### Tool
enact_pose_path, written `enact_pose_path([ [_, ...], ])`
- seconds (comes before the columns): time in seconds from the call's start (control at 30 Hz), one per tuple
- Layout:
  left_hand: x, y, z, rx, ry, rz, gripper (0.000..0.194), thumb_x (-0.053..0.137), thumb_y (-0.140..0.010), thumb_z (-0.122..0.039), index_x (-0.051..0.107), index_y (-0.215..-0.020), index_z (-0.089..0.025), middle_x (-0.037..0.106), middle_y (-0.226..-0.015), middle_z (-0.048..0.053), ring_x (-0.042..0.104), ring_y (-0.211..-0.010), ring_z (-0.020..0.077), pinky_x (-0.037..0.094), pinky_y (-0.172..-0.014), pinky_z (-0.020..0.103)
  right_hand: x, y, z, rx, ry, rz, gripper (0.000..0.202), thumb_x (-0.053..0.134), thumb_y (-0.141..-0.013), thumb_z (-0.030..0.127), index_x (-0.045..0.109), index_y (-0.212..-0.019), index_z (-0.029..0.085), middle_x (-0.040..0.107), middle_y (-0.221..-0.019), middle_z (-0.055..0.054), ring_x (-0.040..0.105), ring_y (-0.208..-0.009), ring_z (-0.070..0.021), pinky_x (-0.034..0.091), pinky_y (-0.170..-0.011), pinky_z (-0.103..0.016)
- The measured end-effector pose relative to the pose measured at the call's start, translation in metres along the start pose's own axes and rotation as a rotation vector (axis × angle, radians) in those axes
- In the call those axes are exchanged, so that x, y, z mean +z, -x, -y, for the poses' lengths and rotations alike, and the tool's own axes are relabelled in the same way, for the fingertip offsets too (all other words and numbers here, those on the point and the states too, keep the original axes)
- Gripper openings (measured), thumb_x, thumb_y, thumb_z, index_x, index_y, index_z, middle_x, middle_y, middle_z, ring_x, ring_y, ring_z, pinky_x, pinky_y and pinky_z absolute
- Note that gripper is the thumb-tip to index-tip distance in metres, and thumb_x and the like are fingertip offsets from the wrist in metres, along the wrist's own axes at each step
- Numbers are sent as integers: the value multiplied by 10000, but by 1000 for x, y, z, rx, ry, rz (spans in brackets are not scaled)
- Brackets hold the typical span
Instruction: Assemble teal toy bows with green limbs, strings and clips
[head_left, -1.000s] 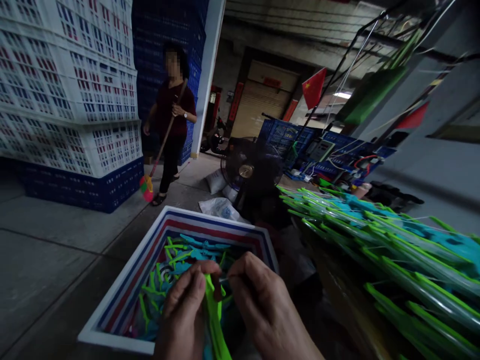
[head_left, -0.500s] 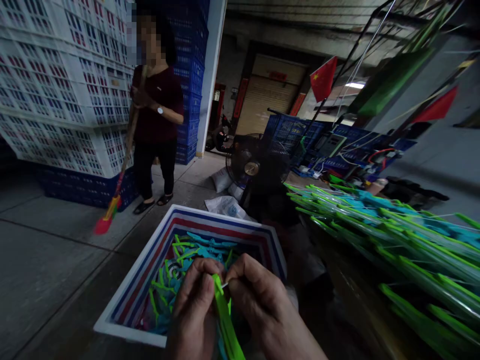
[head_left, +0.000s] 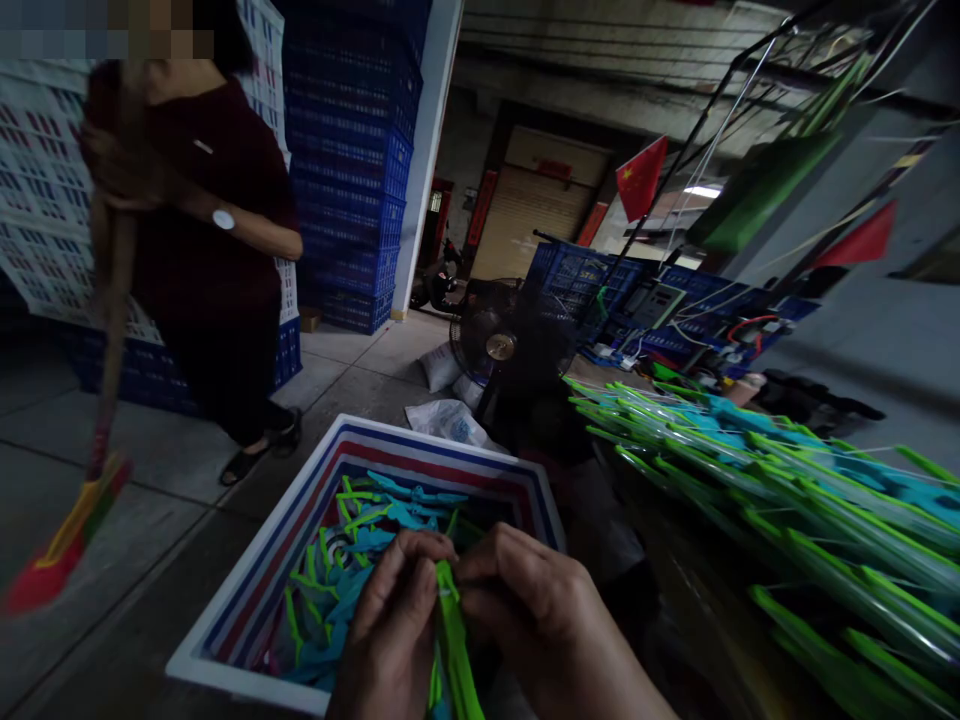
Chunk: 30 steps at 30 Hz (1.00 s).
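My left hand [head_left: 401, 605] has closed its thumb and fingers on the upper end of a bright green-edged piece [head_left: 458, 655] with some teal at its lower side. The piece hangs down from the fingertips toward me. Opposite, my right hand [head_left: 529, 595] pinches at the same end, its fingertips touching the green edge; a small whitish bit shows there, and what the fingers grip is mostly hidden. Beneath both hands is a white-rimmed crate [head_left: 217, 625] lined with red, white and blue stripes. Inside lie several green-and-teal pieces [head_left: 345, 590] in a loose heap.
Layered green-edged clear and teal pieces [head_left: 750, 460] cover the right side. A standing fan [head_left: 501, 346] and white sacks [head_left: 450, 422] are beyond the crate. On the left, a person [head_left: 217, 270] holds a broom [head_left: 97, 470] beside stacked blue crates [head_left: 345, 180].
The person with the broom has come nearer and further left, with the broom head swung left. My hands remain together at the green end; the white bit between them shows less.
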<state>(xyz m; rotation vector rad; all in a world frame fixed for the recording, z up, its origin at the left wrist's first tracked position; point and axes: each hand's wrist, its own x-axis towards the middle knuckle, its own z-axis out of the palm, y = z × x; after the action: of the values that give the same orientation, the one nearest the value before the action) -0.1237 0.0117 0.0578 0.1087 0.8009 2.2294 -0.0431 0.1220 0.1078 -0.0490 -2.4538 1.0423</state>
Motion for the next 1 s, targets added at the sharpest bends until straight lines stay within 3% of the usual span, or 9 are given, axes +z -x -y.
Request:
enact_pose_path([
  [0.2,13,-2,-4,-15,-17,-19,352,917,-651,-447,725,-799,-192,617,-964,14,568,-722,115,449,-622,204,2,4,0,-31,116,-2,237,501,-867,2,470,-899,235,558,-787,40,560,-641,-97,397,-566,-163],
  [0.33,15,-8,-1,-55,-31,-74,443,974,-538,-463,723,-765,-178,635,-794,-2,536,-629,79,424,-583,165,15,9,-4,-206,520,-88,198,410,-908,49,490,-948,226,554,-825,-18,552,-614,-154,386,-504,-231],
  [0.5,11,-13,4,-57,-129,-106,457,944,-579,-498,699,-820,-197,604,-663,-35,530,-623,90,440,-593,154,26,9,-6,-366,823,-207,291,266,-1018,114,536,-931,183,570,-793,-49,540,-658,-203,362,-488,-292],
  [0.63,9,-16,7,-81,-157,-49,412,915,-626,-505,706,-820,-207,629,-653,-29,541,-615,100,441,-583,168,22,-1,-3,-423,811,-370,392,197,-1064,139,472,-791,201,496,-686,-13,442,-579,-174,299,-489,-316],
  [0.73,12,-18,12,-89,-150,-60,411,945,-573,-471,725,-796,-205,664,-689,-17,568,-630,116,455,-578,188,16,-7,1,-397,804,-367,327,260,-1058,128,487,-833,194,510,-704,-11,448,-599,-176,317,-547,-325],
  [0.87,15,-23,16,-86,-116,-67,413,945,-580,-445,727,-825,-194,650,-666,-20,550,-581,101,440,-561,190,12,-8,-2,-236,585,-311,249,343,-1054,150,501,-866,196,540,-764,-19,491,-623,-163,352,-567,-290],
  [1.0,6,-25,7,-109,-240,-57,486,896,-653,-493,698,-974,-187,683,-770,-4,601,-631,125,492,-611,213,1,-3,-6,19,156,-394,196,466,-1021,159,512,-834,195,513,-716,30,499,-597,-103,376,-563,-211],
])
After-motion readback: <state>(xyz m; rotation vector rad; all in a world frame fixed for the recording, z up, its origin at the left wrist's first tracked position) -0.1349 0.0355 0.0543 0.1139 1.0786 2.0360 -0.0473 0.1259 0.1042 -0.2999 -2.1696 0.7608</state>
